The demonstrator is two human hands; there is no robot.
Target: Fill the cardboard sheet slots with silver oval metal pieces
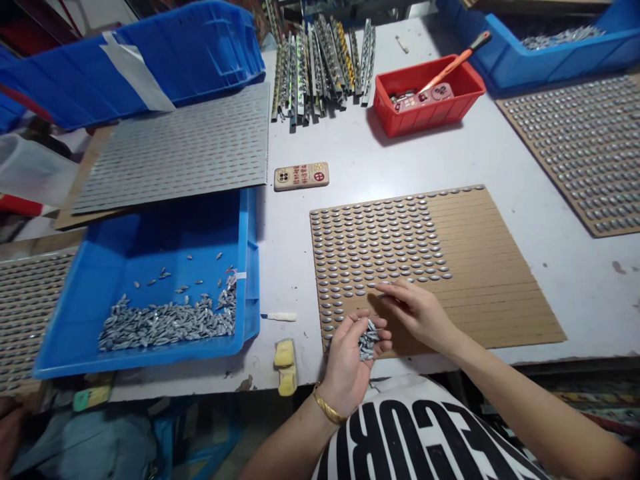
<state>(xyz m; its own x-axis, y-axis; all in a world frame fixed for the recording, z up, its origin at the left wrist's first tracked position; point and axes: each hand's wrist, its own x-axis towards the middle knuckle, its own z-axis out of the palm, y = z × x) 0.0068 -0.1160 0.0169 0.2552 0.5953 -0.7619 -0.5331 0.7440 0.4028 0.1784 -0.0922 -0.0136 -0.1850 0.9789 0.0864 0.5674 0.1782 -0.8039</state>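
Note:
My left hand (347,363) is cupped palm up above the near edge of a brown cardboard sheet (500,287), closed around a heap of small grey spindle-shaped pieces (369,340). Just right of it, my right hand (420,310) reaches over the sheet. Its thumb and fingers pinch together at one such piece, beside the lowest part-filled row. Rows of these pieces (375,240) cover the left and middle of the sheet, and one row runs along its far edge. Thin dark lines cross the bare right part. My hands hide some of the near left area.
A blue bin (250,267) with loose grey pieces stands at left, a patterned grey sheet (190,147) above it. A red tray (430,120) holds an orange-handled tool. A filled cardboard sheet (585,153), decorated bar (301,176), yellow block (285,367) and metal strips (320,67) lie around.

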